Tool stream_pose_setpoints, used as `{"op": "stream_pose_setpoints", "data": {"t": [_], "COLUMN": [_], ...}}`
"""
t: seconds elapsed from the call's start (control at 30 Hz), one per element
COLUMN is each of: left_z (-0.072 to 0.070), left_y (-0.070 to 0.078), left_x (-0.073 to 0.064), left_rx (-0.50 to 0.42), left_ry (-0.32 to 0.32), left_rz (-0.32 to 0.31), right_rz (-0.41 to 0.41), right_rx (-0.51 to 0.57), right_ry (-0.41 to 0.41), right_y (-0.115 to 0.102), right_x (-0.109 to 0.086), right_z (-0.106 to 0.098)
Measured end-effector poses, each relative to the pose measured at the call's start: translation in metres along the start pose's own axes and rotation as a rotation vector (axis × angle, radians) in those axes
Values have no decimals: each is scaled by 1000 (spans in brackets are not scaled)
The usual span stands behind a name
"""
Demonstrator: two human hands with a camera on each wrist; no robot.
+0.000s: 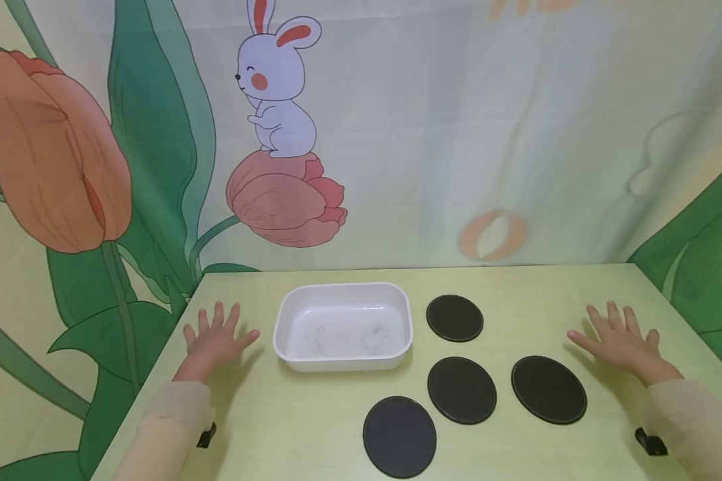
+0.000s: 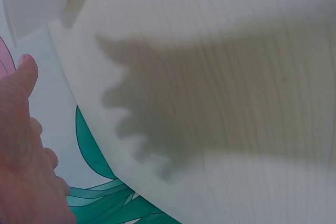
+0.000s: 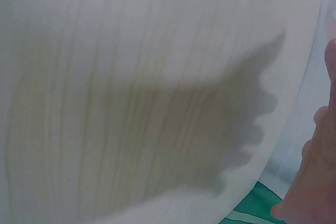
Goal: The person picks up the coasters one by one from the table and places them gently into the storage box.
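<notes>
My left hand (image 1: 213, 341) is held with fingers spread over the left side of the table, just left of a white rectangular basin (image 1: 343, 365). Over the table's right side, my right hand (image 1: 620, 342) has its fingers spread too, and it holds nothing. Nearest to it lies a round black coaster (image 1: 549, 389) with a stitched edge. Three similar ones lie to the left: a back coaster (image 1: 454, 318), a middle coaster (image 1: 462, 390) and a front coaster (image 1: 400, 437). Each hand casts a shadow on the tabletop in its wrist view.
The pale wood-grain table (image 1: 301, 421) ends at the back against a hanging cloth (image 1: 409, 133) printed with a rabbit, tulips and leaves. Faint grey marks show on the basin's floor. A small black piece (image 1: 206, 435) sits by the left sleeve, another black piece (image 1: 651, 442) by the right.
</notes>
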State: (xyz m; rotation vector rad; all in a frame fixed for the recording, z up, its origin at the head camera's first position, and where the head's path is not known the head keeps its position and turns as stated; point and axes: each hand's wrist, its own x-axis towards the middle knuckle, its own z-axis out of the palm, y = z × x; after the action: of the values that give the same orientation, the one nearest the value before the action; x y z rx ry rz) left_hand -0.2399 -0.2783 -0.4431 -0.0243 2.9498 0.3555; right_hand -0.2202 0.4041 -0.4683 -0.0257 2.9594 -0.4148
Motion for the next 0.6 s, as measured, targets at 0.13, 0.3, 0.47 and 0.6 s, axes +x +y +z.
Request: {"op": "stream_pose_setpoints", "data": {"t": [0.13,0.3,0.47,0.6], "left_z": [-1,-3,-6,-9], "left_y": [6,17,27,36], "left_x": [2,3,3,2], "left_rx": [12,21,28,20], "left_ry": [5,3,-1,-7], "left_rz": [12,26,40,45], "right_rz": [-5,-32,-58,-71], "right_rx": [-7,-44,-78,-91], "right_ry": [-3,8,15,24], "right_y": [-4,-9,-15,-22], "right_x": [-2,-3,-3,-5], "right_z": [-3,-6,-7,-8]}}
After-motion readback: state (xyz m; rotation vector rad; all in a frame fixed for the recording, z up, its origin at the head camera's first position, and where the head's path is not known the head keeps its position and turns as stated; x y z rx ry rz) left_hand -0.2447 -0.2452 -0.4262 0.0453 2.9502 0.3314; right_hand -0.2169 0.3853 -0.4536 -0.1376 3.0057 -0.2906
